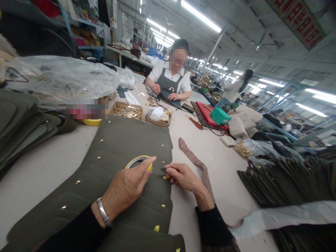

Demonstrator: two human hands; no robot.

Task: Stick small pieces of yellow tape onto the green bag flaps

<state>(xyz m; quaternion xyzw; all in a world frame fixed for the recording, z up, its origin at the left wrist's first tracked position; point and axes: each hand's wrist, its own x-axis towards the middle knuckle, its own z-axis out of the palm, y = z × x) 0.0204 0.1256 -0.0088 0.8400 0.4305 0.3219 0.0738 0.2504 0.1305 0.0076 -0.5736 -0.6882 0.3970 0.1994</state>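
My left hand (128, 187) is closed on a roll of yellow tape (136, 159), above a dark green panel (131, 136). A silver bracelet (102, 211) circles that wrist. At the panel's right edge, my right hand (181, 176) has thumb and fingertips pinched together beside a small gold stud (163, 162). A thin dark tip shows at the pinch, too small to name. Bits of yellow tape (156, 228) stick along the right edges of the overlapping panels. More gold studs (78, 182) dot their left side.
Boxes of gold metal parts (127, 111) stand beyond the panel. A patterned strip (193, 157) lies right of it. Stacks of dark green pieces (286, 178) flank both sides. Across the table a person (173, 75) handles a dark piece. A green box (219, 115) sits on a red case.
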